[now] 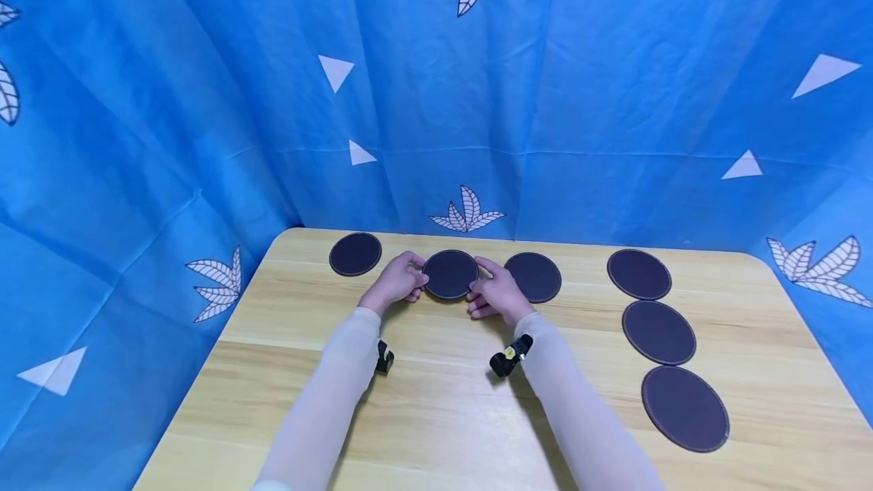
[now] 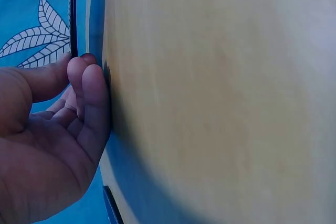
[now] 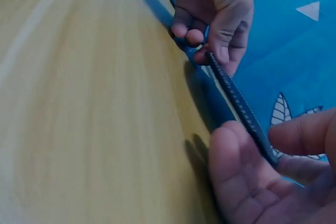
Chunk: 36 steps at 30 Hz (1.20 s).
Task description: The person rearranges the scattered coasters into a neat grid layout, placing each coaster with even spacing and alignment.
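Observation:
Between both hands is a round dark coaster [image 1: 450, 274] with a stitched rim, held a little above the wooden table. My left hand [image 1: 401, 279] pinches its left edge between thumb and fingers. On the opposite edge, my right hand [image 1: 496, 290] pinches it the same way. From the right wrist, the coaster [image 3: 241, 107] shows edge-on, with its shadow on the wood and a gap beneath. The left wrist view also catches the coaster [image 2: 73, 19] as a thin upright strip above the left hand [image 2: 58, 124].
One coaster [image 1: 355, 254] lies at the back left and another [image 1: 533, 277] just right of the hands. Down the right side runs a column of coasters [image 1: 658, 333]. Behind the wooden table [image 1: 436, 415] hangs a blue patterned cloth [image 1: 436, 82].

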Tool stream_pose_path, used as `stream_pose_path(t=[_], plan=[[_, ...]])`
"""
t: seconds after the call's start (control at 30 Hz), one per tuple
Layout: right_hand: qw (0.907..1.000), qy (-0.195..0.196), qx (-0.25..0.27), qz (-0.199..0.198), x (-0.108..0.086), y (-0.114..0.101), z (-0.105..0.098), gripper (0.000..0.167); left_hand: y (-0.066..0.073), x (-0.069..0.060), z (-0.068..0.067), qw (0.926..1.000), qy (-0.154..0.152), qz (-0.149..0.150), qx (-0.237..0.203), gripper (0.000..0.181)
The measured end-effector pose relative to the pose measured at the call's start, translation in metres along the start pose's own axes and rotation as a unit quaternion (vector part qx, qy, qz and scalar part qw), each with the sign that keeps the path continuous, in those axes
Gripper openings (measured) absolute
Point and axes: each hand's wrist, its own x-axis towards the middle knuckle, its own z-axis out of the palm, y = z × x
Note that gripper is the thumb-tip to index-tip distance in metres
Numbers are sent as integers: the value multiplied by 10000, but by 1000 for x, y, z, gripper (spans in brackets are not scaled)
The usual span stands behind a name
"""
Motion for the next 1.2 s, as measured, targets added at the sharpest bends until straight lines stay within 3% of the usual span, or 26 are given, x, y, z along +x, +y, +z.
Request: stream_pose_path(t=[0.23,0.47,0.6,0.8,1.2], plan=[[9994,-112,-30,324,-2,-3,-11,73,7,10,11,9997,51,59,221,30],[9994,63,-140,306,-1,-4,-10,71,15,14,18,9991,137,-50,407,28],[9976,207,-649,141,-2,-5,-2,70,18,16,21,9976,193,-59,668,26],[9871,494,-1525,-23,-5,-4,7,64,19,20,29,9900,274,-20,1383,26],[9701,759,-2305,-15,-13,-6,8,68,27,21,37,9827,170,39,1843,32]])
